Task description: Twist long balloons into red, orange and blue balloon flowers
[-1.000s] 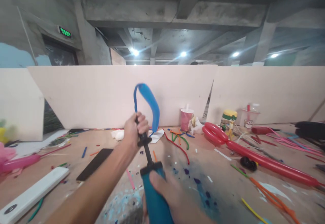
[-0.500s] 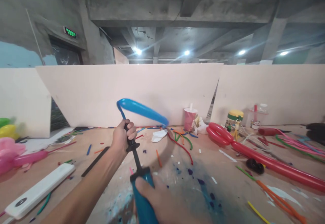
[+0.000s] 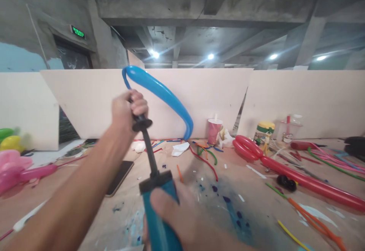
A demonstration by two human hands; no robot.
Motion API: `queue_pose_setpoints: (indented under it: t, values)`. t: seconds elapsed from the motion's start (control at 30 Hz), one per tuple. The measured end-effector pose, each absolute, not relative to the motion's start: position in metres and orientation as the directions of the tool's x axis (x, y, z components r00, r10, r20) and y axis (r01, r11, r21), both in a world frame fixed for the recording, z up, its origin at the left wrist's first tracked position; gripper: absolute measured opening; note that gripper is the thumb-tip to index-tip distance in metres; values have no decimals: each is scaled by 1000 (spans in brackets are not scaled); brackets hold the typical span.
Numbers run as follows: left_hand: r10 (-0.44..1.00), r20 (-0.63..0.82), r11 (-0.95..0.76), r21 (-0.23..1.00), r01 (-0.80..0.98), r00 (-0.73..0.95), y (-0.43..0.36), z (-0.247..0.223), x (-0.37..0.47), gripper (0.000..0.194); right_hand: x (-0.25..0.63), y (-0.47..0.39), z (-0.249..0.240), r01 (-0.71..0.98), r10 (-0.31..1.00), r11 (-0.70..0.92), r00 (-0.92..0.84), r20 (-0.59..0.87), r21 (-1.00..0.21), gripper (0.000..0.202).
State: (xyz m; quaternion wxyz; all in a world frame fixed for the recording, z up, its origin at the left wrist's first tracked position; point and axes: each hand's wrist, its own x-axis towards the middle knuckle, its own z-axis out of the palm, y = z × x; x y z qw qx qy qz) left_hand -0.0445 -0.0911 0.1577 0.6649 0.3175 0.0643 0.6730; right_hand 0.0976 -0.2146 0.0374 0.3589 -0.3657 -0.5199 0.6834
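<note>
The left hand (image 3: pixel 129 106), which I view from afar, is closed around the black handle end of the pump (image 3: pixel 161 232); the right hand (image 3: pixel 182 217) grips its teal barrel. The blue balloon (image 3: pixel 159 89) rises from the left fist, arches rightward and droops before the pale board (image 3: pixel 94 110), whose top edge it crosses in my view. Ahead and to the right of the right hand I see a fairly open stretch, bounded by a long red balloon (image 3: pixel 308 182); a dark slab (image 3: pixel 121 177) crowds the left forearm. The brown tabletop (image 3: pixel 256 213) is stained blue and strewn with scraps; bare concrete beams (image 3: pixel 196 6) span overhead; beyond the left hand, a green sign (image 3: pixel 78 32) appears to read EXIT.
</note>
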Motion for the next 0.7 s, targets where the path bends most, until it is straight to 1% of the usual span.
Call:
queue_pose_setpoints:
  t: [0.03, 0.1, 0.13, 0.23, 0.33, 0.4, 0.5, 0.57, 0.67, 0.7]
  values:
    - [949, 298, -64, 511, -857, 107, -91, 145, -35, 21, 96, -205, 43, -137, 879, -211, -459, -127, -968, 50]
    - [984, 161, -22, 537, -844, 77, -83, 116, -20, 18, 91, -186, 46, -190, 898, -240, -415, -144, -952, 42]
    - [994, 82, 10, 563, -826, 68, -75, 101, -16, 17, 89, -179, 43, -195, 903, -275, -390, -182, -942, 39]
    - [999, -8, 38, 576, -816, 40, -46, 71, -23, 18, 86, -176, 17, -181, 881, -400, -346, -322, -899, 41]
    - [999, -45, 11, 570, -822, -18, -25, 60, -47, 19, 90, -190, -16, -151, 872, -410, -354, -338, -900, 43]
    - [997, -53, -9, 569, -822, -48, -23, 57, -56, 19, 94, -196, -29, -121, 871, -375, -384, -305, -919, 44]
    - [997, -52, -20, 582, -813, -62, -30, 46, -47, 18, 97, -188, -26, -121, 853, -405, -408, -327, -906, 38]
    - [997, -53, -9, 595, -804, -49, -37, 34, -31, 17, 98, -172, -16, -134, 834, -456, -409, -370, -880, 36]
    - [997, -78, 28, 611, -791, -25, -42, 15, -9, 17, 99, -146, -10, -108, 768, -553, -452, -454, -826, 49]
    - [996, -88, 32, 615, -788, -28, -43, 9, -5, 17, 100, -140, -12, -111, 774, -538, -456, -439, -835, 49]
